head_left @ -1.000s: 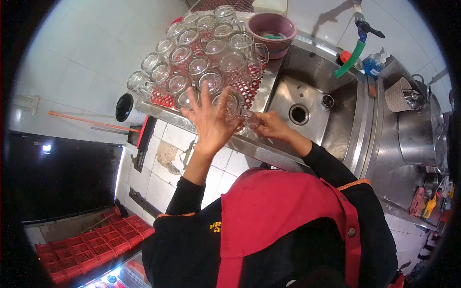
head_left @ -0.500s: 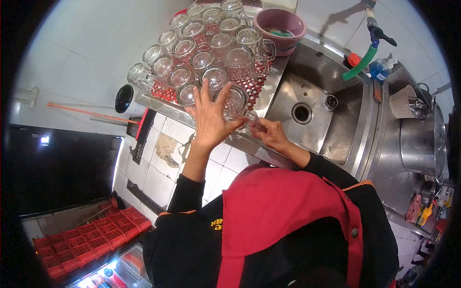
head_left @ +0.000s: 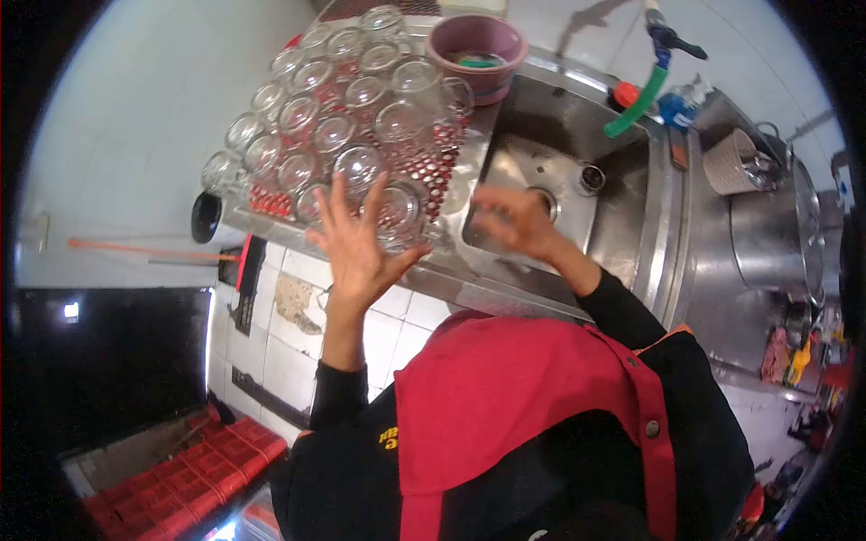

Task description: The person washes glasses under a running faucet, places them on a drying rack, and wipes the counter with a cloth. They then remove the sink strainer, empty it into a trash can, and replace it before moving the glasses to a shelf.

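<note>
Glass mugs [head_left: 336, 132] stand round base up on perforated red matting [head_left: 431, 173].

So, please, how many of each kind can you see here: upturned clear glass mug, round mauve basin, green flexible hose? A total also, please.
Upturned clear glass mugs: about 19 (crowded; some may be hidden)
Round mauve basin: 1
Green flexible hose: 1
Total: about 21

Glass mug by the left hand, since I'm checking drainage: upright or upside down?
Upside down: the glass mug by the left hand shows its base uppermost.
</note>
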Action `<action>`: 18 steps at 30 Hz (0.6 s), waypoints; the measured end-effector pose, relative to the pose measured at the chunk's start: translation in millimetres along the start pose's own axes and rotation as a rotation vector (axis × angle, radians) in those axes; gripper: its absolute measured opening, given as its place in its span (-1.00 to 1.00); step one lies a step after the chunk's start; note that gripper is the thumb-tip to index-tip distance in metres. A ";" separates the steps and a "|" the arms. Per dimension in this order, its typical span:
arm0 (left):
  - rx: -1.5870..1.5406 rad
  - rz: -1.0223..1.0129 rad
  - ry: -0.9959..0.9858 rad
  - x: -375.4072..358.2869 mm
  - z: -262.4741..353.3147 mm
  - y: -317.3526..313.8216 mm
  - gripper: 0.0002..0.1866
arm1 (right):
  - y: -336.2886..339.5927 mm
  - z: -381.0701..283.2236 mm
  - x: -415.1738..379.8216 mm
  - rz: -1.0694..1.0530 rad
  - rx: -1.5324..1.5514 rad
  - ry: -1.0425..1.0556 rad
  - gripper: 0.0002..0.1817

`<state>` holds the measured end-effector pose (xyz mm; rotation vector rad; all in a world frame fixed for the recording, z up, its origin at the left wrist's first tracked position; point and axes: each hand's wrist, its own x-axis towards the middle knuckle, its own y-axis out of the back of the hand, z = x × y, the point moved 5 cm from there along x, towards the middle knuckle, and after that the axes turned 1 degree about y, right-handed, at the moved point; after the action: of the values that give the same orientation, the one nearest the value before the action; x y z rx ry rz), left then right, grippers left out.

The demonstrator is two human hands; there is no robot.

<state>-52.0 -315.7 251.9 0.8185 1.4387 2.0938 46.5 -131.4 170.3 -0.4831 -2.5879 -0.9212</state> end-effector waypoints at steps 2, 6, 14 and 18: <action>0.030 0.045 -0.020 -1.8 3.1 6.4 0.05 | 82.4 -39.8 23.1 0.384 -0.158 0.076 -0.82; -0.002 0.068 -0.061 -3.1 7.9 14.4 -0.03 | 203.9 -87.1 38.6 0.965 -1.216 0.257 -0.85; -0.097 0.407 -0.221 -3.4 3.9 46.3 -0.15 | 268.5 -60.0 49.7 0.635 -0.717 0.023 -0.87; -0.056 0.487 -0.150 -7.7 -6.7 56.4 -0.29 | 296.3 0.5 52.0 0.711 -0.414 0.406 -0.90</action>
<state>-53.7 -344.5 301.4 1.3818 1.1788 2.3390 126.7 95.6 350.7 -1.0999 -1.6618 -1.1246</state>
